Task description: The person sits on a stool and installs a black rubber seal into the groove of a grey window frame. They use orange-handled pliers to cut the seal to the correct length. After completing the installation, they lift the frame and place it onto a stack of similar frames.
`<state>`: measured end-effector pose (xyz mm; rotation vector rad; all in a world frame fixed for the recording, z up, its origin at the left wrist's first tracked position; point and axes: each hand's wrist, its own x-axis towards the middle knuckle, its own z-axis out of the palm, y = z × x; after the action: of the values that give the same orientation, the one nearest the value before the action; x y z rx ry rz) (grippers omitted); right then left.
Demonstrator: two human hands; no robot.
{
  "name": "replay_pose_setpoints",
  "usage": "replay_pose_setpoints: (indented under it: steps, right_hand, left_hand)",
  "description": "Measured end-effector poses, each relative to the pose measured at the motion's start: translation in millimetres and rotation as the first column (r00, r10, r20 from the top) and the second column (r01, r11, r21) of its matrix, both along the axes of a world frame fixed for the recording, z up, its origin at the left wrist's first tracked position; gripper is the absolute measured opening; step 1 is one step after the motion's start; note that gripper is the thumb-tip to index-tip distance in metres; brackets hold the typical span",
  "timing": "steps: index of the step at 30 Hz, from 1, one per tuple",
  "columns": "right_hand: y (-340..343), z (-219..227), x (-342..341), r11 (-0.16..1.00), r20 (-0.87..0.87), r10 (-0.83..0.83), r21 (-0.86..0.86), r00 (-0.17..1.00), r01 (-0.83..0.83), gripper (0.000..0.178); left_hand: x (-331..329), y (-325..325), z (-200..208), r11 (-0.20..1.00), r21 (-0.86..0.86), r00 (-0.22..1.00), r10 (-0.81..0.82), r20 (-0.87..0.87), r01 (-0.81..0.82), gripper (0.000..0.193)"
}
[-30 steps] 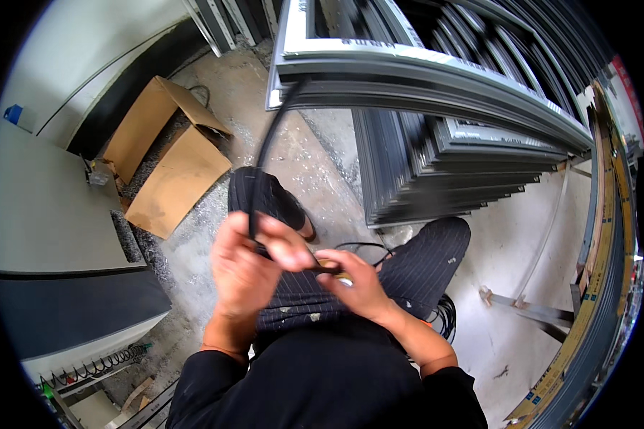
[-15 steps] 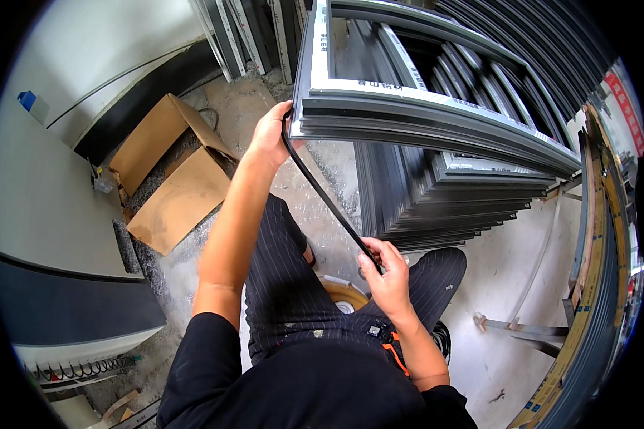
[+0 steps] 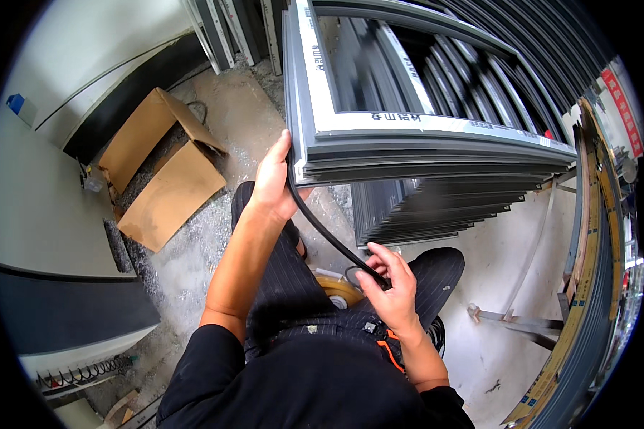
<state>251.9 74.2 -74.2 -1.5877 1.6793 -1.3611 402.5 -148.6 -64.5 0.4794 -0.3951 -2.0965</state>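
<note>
A grey window frame (image 3: pixel 415 127) with white printed protective film lies on top of a stack of similar frames. My left hand (image 3: pixel 273 184) is closed round its near left corner, thumb up along the outer side and fingertips showing underneath. A black rubber strip (image 3: pixel 322 230) comes out between that palm and the frame's side and curves down towards my lap. Loosely curled, my right hand (image 3: pixel 392 289) holds the strip's lower stretch between thumb and fingers. Where the strip enters the left hand is partly hidden.
An open cardboard box (image 3: pixel 172 193) lies on the littered floor at left, beside a grey-white cabinet (image 3: pixel 57 214). Dark profiles lean at the back. A rack with long profiles (image 3: pixel 587 286) stands at right, near a metal stand leg (image 3: pixel 515 322). A yellow-brown roll (image 3: pixel 340 289) sits between my legs.
The frame's near left corner has come lower and nearer to me, and my left hand has moved down with it. My right hand stays on the strip, its fingers slightly looser.
</note>
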Motion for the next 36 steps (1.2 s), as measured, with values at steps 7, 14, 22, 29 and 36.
replay_pose_setpoints:
  steps: [7, 14, 22, 29, 36]
  right_hand:
    - [-39.5, 5.5, 13.6, 0.947, -0.165, 0.088, -0.293, 0.982, -0.134, 0.036]
    - [-27.1, -1.0, 11.8, 0.981, -0.001, 0.178, -0.072, 0.984, -0.177, 0.024]
    - [-15.6, -6.6, 15.5, 0.986, 0.354, 0.070, 0.114, 0.932, -0.118, 0.028]
    - [-30.1, 4.6, 12.8, 0.992, -0.030, 0.039, -0.120, 0.999, -0.043, 0.024]
    - [-18.6, -5.0, 1.2, 0.956, 0.318, 0.180, 0.167, 0.931, -0.242, 0.018]
  left_hand:
    - [51.7, 6.4, 15.5, 0.979, -0.185, 0.913, 0.148, 0.380, -0.082, 0.019]
    - [59.5, -1.2, 36.0, 0.954, -0.300, 0.887, 0.134, 0.441, 0.005, 0.018]
    - [36.7, 2.2, 21.4, 0.803, -0.596, 0.676, 0.431, 0.598, 0.015, 0.015]
    - [29.9, 7.9, 25.9, 0.655, -0.751, 0.446, 0.648, 0.617, 0.087, 0.019]
    - [34.4, 3.3, 17.9, 0.700, -0.701, 0.502, 0.561, 0.659, 0.138, 0.032]
